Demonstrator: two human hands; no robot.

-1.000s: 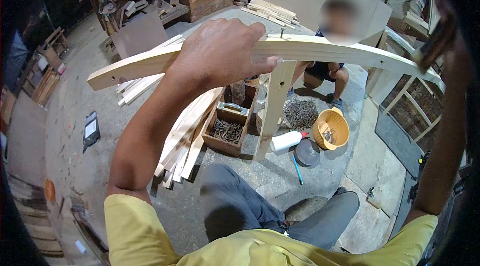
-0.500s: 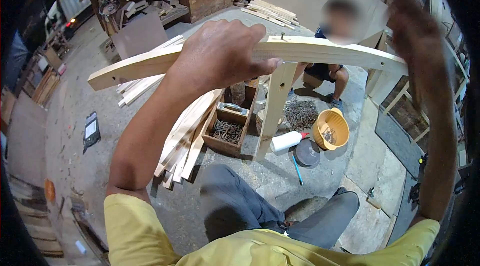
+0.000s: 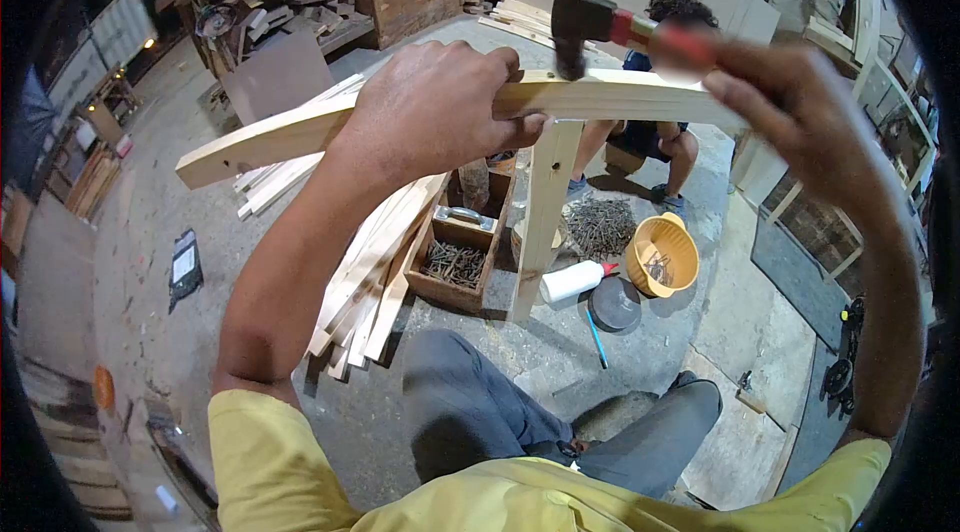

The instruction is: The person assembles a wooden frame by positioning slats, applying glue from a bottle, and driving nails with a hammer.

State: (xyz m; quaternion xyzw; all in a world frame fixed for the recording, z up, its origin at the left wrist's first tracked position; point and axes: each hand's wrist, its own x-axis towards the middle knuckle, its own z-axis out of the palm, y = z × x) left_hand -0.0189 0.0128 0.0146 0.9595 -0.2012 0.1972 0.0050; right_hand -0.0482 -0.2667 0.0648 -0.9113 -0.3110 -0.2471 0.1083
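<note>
My left hand is wrapped round a long, slightly curved wooden board. A wooden upright meets the board from below, just right of my fingers. My right hand grips a claw hammer by its red handle, slightly blurred. The hammer's striking face is down at the board's top edge, close to my left fingertips, with its claw pointing up. A small dark spot shows on that edge beside the hammer; I cannot make out a standing nail there.
Below the board are a wooden toolbox of nails, a nail pile, a yellow bowl, a white glue bottle, a dark round tin and a blue pencil. Wood strips lie left. Another person sits opposite.
The hammer has swung down from the raised right hand to the board's top edge. The nail that stood up there no longer shows. My left hand keeps its grip in nearly the same place.
</note>
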